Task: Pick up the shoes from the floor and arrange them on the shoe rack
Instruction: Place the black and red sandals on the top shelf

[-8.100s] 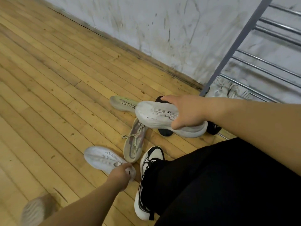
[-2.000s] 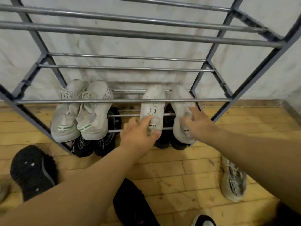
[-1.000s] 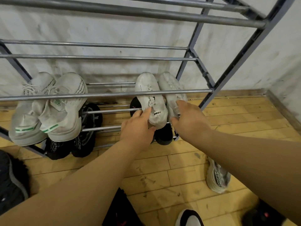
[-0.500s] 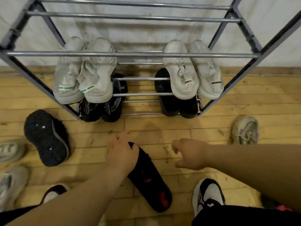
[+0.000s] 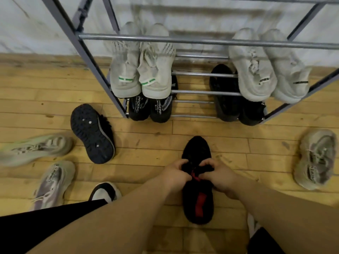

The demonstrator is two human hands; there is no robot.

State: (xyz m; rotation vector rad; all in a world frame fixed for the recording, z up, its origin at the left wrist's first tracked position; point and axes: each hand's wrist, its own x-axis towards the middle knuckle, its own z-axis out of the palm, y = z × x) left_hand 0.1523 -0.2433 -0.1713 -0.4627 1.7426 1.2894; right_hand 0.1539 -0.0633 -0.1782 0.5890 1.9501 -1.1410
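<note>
A black shoe with red trim [image 5: 197,204] lies on the wooden floor in front of the metal shoe rack [image 5: 201,41]. My left hand [image 5: 176,172] and my right hand [image 5: 218,175] both grip its upper near the laces. On the rack, a white pair with green stripes [image 5: 143,70] sits at the left and a plain white pair [image 5: 267,70] at the right. Two black pairs [image 5: 150,109] [image 5: 236,107] rest on the bottom shelf.
Loose on the floor: an overturned black shoe [image 5: 91,132], two pale greenish shoes [image 5: 34,149] [image 5: 53,182] at the left, a beige shoe [image 5: 315,160] at the right. My own feet wear black-and-white shoes [image 5: 104,192]. A white wall stands behind the rack.
The white pair was set on the rack. Both hands then dropped from it to the floor and closed on the black shoe with red trim. The view has tilted down.
</note>
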